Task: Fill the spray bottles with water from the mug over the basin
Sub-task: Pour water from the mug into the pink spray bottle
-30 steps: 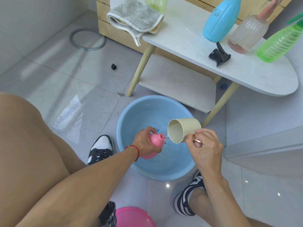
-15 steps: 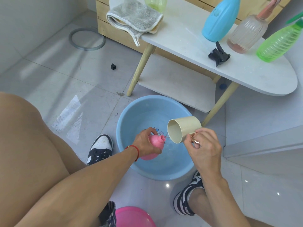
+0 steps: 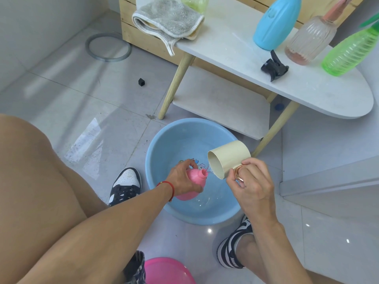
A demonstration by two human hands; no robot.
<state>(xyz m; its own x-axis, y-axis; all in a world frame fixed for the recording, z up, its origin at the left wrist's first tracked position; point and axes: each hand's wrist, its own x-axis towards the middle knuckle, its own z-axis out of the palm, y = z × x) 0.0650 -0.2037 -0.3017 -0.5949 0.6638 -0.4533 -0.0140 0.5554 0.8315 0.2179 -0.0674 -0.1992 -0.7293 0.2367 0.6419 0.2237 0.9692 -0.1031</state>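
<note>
**Over the blue basin: mug tipped at the pink bottle's neck**

Down on the floor, the blue basin (image 3: 164,152) sits under both hands. Cream mug (image 3: 229,158) lies nearly on its side, mouth facing left, lip just beside the pink spray bottle (image 3: 192,185)'s open neck. Bottle leans with its neck up-right toward the mug. Right hand (image 3: 250,185) has fingers curled round the handle; left hand (image 3: 182,179) is wrapped round the bottle's body. Looks like the pour depends on keeping lip above neck.
</note>
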